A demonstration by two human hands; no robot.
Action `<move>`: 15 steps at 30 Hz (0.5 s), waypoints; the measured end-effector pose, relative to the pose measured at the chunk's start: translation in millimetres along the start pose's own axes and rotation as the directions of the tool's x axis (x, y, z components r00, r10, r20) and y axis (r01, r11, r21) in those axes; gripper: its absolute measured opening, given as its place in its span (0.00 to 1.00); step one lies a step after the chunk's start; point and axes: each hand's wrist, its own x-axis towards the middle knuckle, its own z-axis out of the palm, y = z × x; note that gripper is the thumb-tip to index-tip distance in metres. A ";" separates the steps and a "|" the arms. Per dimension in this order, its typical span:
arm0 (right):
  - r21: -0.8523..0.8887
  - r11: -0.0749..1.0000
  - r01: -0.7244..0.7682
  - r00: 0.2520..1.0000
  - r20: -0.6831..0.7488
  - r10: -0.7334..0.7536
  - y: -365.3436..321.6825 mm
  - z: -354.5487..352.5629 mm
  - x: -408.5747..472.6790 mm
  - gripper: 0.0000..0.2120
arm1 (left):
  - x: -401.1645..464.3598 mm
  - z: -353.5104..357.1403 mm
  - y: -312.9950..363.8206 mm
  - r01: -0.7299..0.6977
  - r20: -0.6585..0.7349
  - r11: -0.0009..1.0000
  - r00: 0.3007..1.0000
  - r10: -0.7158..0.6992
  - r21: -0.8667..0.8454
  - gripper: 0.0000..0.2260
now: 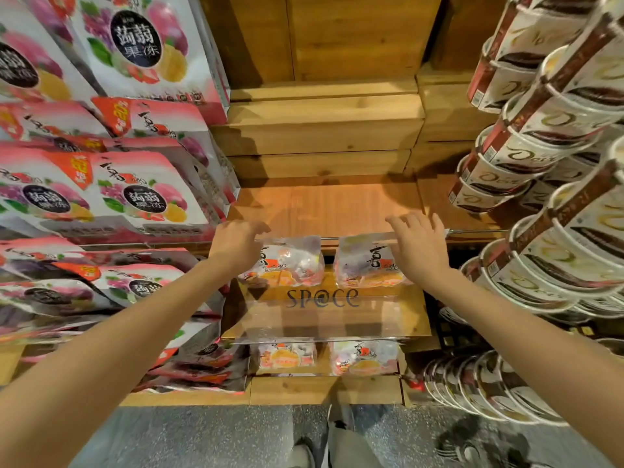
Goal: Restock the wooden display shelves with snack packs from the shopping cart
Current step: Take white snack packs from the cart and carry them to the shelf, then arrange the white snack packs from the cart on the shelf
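Observation:
Two clear snack packs with orange and red print stand side by side at the front of a wooden shelf [324, 204]. My left hand [236, 243] pinches the top edge of the left snack pack [290, 261]. My right hand [420, 244] rests with fingers spread on the top of the right snack pack [364, 265]. The shelf board behind the packs is bare. One level down, two more snack packs [329, 356] stand behind a clear rail. The shopping cart is out of view.
Large pink jelly bags [111, 184] fill the shelves on the left. Stacked white and brown cups [547, 163] hang on the right. A wooden front panel marked "SP@CE" [322, 298] sits below the packs. Grey floor and my shoes [304, 450] show below.

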 end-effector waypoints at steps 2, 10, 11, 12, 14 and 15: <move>0.076 0.997 -0.010 1.000 -0.029 0.012 -9.0 -12.8 -10.2 0.24 | -5.4 -5.3 8.3 -0.032 -0.017 0.999 0.999 0.031 -0.019 0.16; 0.304 0.947 -0.106 0.987 -0.087 0.138 -39.7 -70.7 -80.0 0.28 | -51.6 -27.0 41.4 -0.203 -0.098 0.966 0.977 0.189 -0.159 0.20; 0.344 0.931 -0.123 0.982 -0.095 0.165 -43.1 -76.3 -94.2 0.28 | -60.9 -30.3 46.3 -0.232 -0.114 0.952 0.970 0.212 -0.199 0.20; 0.394 0.909 -0.138 0.975 -0.106 0.194 -45.8 -81.9 -109.1 0.28 | -71.5 -33.9 52.5 -0.261 -0.128 0.935 0.963 0.236 -0.240 0.19; 0.467 0.868 -0.168 0.957 -0.135 0.258 -49.8 -94.6 -140.9 0.27 | -95.1 -40.3 70.6 -0.325 -0.157 0.898 0.944 0.290 -0.295 0.18; 0.472 0.861 -0.187 0.944 -0.156 0.290 -50.3 -102.1 -158.1 0.26 | -107.5 -43.8 82.4 -0.358 -0.161 0.877 0.933 0.322 -0.320 0.18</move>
